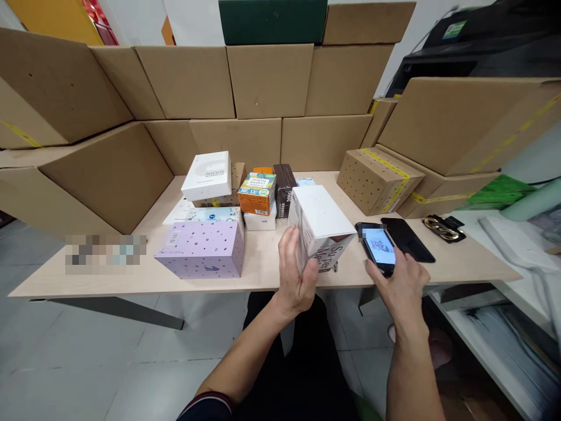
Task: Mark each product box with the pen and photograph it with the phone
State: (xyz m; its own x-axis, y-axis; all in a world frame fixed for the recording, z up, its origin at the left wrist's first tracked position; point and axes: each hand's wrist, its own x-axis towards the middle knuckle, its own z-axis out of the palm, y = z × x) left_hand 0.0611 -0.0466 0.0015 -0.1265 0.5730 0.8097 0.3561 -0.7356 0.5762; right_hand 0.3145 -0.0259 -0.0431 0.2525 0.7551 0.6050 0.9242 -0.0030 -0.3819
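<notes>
My left hand [295, 275] grips a white box [324, 210] with dark lettering on its near end, tilted above the front part of the table. To its right, my right hand [401, 283] has its thumb and fingers closed around the lower end of a smartphone [379, 245], whose screen is lit. A flat black slab [407, 240] lies just beyond the phone. Left of my left hand are a lilac box [201, 248] with small dark marks, an orange and green box [257, 193], a dark brown box [284, 187] and a white power bank box [207, 175].
Stacked cardboard boxes [236, 140] wall in the back and both sides of the wooden table [267, 275]. A perforated cardboard box [377, 178] with yellow tape stands at right. Gold-coloured metal loops [442, 228] lie near the right edge, beside a white surface [512, 240].
</notes>
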